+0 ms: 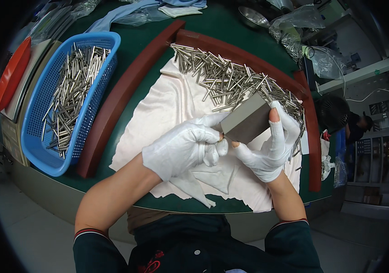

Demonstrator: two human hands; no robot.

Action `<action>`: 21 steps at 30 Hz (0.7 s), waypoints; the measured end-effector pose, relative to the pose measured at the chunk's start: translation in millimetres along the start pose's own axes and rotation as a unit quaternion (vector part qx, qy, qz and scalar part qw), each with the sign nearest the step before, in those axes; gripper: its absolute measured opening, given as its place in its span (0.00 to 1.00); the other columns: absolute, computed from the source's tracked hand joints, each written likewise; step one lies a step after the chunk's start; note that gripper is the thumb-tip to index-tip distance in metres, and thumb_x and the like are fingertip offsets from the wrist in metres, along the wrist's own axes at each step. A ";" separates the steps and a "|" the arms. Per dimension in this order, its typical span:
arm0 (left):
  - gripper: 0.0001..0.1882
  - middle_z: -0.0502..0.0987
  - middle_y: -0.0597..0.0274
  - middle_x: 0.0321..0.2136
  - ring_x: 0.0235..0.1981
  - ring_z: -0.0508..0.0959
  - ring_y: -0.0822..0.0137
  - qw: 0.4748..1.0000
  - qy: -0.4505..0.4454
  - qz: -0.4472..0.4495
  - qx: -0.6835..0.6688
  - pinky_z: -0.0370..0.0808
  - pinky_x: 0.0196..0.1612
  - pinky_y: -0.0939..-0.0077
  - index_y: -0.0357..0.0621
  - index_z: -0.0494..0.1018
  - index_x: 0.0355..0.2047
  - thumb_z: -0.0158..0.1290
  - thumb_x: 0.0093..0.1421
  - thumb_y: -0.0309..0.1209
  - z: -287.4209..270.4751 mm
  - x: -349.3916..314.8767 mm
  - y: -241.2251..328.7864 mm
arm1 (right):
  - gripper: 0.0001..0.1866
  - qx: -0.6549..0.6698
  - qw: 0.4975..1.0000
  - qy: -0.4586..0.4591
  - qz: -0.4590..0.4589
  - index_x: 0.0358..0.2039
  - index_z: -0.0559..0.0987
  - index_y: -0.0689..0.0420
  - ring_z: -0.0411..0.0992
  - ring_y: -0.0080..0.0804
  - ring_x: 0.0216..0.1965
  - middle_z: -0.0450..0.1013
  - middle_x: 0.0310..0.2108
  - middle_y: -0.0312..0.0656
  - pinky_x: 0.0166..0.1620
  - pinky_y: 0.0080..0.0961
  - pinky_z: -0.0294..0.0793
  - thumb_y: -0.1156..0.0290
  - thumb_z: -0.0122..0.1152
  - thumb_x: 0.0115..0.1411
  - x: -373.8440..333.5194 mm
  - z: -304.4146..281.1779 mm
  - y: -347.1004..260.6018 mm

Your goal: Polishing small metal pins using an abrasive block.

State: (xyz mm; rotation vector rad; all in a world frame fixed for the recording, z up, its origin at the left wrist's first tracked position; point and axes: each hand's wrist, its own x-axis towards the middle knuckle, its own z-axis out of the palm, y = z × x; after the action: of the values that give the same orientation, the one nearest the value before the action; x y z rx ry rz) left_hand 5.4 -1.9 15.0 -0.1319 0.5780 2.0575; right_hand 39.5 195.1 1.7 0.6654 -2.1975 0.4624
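Note:
A grey rectangular block (247, 120) with flat faces is held up over a pale pink cloth (153, 113). My right hand (272, 148), in a white glove with bare fingertips showing, grips the block from its right and lower side. At the block's left corner is my left hand (187, 145), also white-gloved, with its fingers curled into a pinch. What those fingers hold, if anything, is hidden. Below the left hand a crumpled white cloth (215, 179) lies on the pink one. Just beyond the block, many slim metal pins (231, 79) lie in a loose heap.
Dark red bars (128, 102) border the pink cloth on the green table (144, 22). To the left stands a blue perforated basket (29, 132) of metal pins, beside a red tray (12, 75). A metal bowl (253, 17) and plastic bags (304, 20) sit far right. Another person (357, 126) is at right.

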 end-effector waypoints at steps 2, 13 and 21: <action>0.32 0.71 0.56 0.20 0.15 0.70 0.74 0.995 0.097 -0.009 -0.002 0.69 0.20 0.87 0.32 0.51 0.61 0.43 0.55 0.23 5.2 -4.5 3.5 | 0.51 0.031 0.999 -0.012 0.024 0.61 0.61 0.59 0.63 0.43 0.48 0.60 0.52 0.50 0.47 0.35 0.66 0.67 0.76 0.34 5.9 2.6 -4.2; 0.35 0.70 0.59 0.25 0.19 0.68 0.73 0.995 -0.093 0.029 -0.016 0.67 0.22 0.82 0.41 0.50 0.63 0.46 0.54 0.22 -13.1 -5.6 6.9 | 0.43 0.134 0.968 0.003 0.212 0.56 0.66 0.60 0.65 0.36 0.45 0.62 0.45 0.45 0.48 0.29 0.68 0.71 0.71 0.36 -2.8 -7.3 6.2; 0.37 0.69 0.58 0.35 0.25 0.70 0.73 0.991 -0.130 0.015 -0.027 0.68 0.25 0.81 0.41 0.47 0.65 0.45 0.54 0.20 -20.2 -0.8 3.1 | 0.44 0.172 0.965 0.023 0.198 0.56 0.66 0.60 0.65 0.37 0.45 0.63 0.45 0.45 0.46 0.29 0.68 0.70 0.73 0.35 0.9 -4.1 -2.6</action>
State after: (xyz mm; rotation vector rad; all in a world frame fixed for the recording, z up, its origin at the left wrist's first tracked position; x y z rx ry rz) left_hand 0.5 -13.0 -1.5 0.1141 0.3647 2.0771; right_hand 42.9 194.9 5.3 0.3798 -2.2286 1.0731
